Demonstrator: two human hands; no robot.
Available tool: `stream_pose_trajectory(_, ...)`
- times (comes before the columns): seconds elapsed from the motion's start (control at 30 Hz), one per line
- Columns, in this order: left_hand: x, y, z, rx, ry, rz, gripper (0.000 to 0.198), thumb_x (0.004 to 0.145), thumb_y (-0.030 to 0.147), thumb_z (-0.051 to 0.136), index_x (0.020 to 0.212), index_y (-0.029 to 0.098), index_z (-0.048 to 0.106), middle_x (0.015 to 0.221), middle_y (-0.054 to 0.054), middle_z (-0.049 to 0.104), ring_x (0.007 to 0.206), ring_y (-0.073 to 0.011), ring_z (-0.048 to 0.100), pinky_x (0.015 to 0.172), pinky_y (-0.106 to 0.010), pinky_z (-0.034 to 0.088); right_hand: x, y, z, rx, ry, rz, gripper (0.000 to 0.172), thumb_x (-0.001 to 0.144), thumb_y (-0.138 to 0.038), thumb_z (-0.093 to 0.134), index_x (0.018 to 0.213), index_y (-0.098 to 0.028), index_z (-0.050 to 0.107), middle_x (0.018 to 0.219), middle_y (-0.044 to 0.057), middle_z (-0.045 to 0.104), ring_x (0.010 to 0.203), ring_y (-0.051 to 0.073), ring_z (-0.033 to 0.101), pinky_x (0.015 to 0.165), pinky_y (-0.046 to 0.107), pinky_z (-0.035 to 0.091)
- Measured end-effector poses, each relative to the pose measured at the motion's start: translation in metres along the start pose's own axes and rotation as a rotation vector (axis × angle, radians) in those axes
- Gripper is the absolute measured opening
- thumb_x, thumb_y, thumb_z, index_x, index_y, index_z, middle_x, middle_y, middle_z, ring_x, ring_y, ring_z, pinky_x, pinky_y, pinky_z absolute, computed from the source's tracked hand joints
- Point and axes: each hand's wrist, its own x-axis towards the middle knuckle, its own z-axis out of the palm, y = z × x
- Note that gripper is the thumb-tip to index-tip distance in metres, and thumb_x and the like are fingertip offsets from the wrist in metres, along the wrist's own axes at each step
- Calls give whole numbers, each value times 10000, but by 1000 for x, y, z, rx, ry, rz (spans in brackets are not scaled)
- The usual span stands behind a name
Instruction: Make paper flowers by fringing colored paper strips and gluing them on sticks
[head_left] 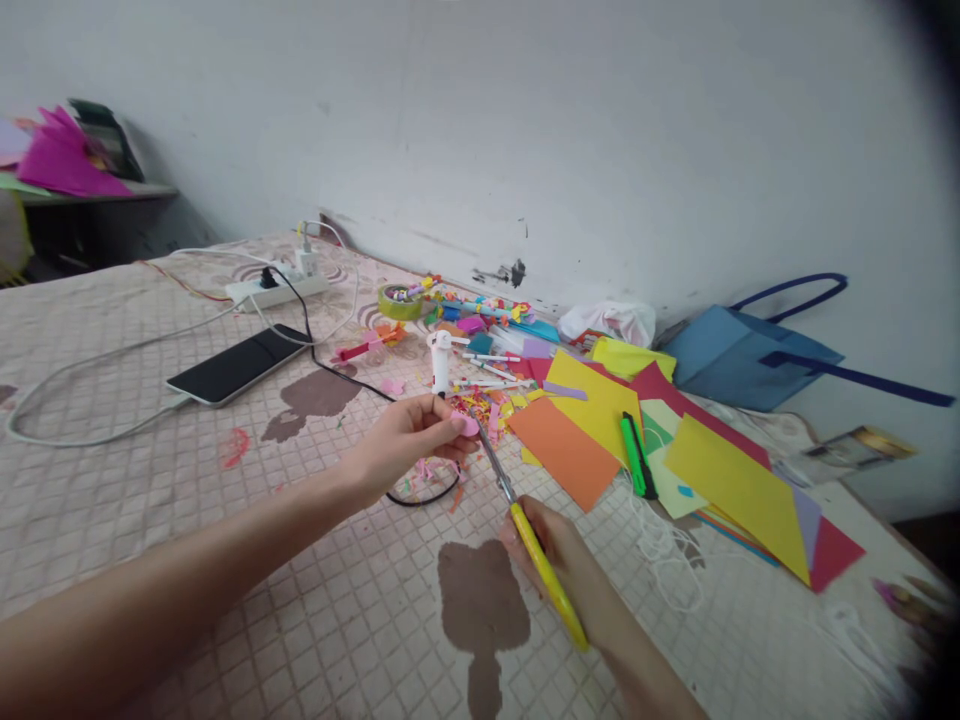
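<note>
Between the thumb and fingers of my left hand (pixel 409 440) is a small pink piece of paper (pixel 465 424). My right hand (pixel 555 550) grips a pair of scissors (pixel 541 570) by the yellow handle, and the metal blades point up and left to the paper's right edge. Whether the blades touch the paper I cannot tell. Just beyond my left hand stands a small white hot glue gun-like tool (pixel 440 362), its exact kind unclear. Tiny coloured paper scraps (pixel 487 405) lie behind and under the hands.
Coloured paper sheets (pixel 566 450), a green box cutter (pixel 637 455) and white string (pixel 667 545) lie to the right. A blue bag (pixel 750 355) leans by the wall. On the left are a phone (pixel 240 365), cables and a power strip (pixel 277 290). Green tape (pixel 400 302) sits behind.
</note>
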Motion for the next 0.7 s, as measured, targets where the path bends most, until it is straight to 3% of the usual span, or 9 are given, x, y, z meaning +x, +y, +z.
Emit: stream_pose_trajectory(0.7,-2,2,2,-2,11,0,219,759,310,660,773,131,535,789,-45,688,718,-127,649,714,-281,520,0,-3,1,-26,28,-13,250,809,-391,524,678,-204,420,538,-68,334,438,79,321,383,192,265)
